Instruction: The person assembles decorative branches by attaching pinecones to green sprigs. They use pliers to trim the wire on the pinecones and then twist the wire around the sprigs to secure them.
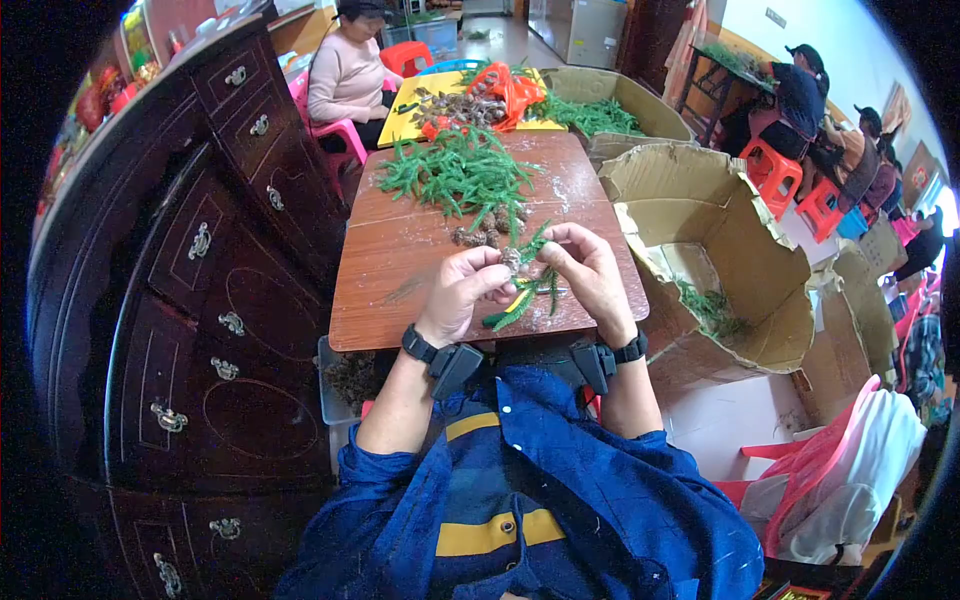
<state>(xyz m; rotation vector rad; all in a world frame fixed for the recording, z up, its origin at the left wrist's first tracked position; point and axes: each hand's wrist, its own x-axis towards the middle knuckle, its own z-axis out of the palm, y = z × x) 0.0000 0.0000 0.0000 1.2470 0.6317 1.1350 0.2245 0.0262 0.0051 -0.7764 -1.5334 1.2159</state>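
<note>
Over the near part of a brown table [385, 275], my left hand [462, 290] pinches a small pale pine cone [512, 262]. Close beside it, the thumb and fingers of my right hand [588, 268] close on a green artificial pine sprig [536, 243], whose needles reach up against the cone. Below my fingers hang more green branches [515, 308]. A hand tool with green and yellow handles [497, 319] lies partly hidden under them. Just past my hands sit several brown pine cones [472, 237], in front of a heap of green sprigs [455, 172].
A yellow table [400, 125] with pine cones and a red plastic bag [515, 92] adjoins the far edge; a person [347, 75] sits there. Large cardboard boxes [735, 205] stand on the right. A dark wooden cabinet [215, 290] lines the left. A pink chair [800, 470] is behind right.
</note>
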